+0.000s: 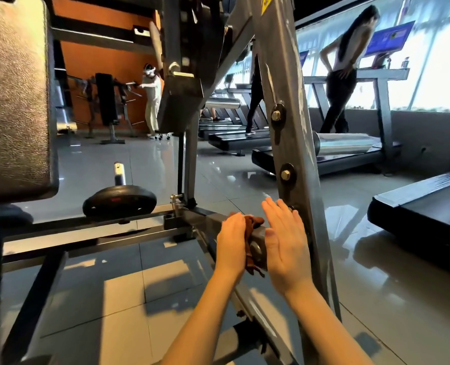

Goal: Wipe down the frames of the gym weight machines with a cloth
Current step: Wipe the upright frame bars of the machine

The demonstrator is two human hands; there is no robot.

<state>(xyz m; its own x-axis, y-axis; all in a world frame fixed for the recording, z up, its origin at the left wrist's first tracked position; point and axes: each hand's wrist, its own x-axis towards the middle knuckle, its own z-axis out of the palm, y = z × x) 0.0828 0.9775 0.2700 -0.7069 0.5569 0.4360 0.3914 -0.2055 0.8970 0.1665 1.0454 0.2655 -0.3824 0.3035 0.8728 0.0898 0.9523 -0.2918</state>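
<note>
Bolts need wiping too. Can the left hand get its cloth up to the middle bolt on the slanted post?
Probably yes: the middle bolt is uncovered above the left hand and cloth, though the right hand on the post lies between them.

My left hand (230,242) grips a brown cloth (253,222) and presses it onto the low grey frame bar (208,219) of the weight machine. My right hand (284,248) lies flat, fingers straight, against the slanted upright (292,127) just beside the cloth. A black weight plate (119,201) sits to the left, under a padded rest (13,101). Behind the upright, a person (345,69) stands on a treadmill (350,151).
</note>
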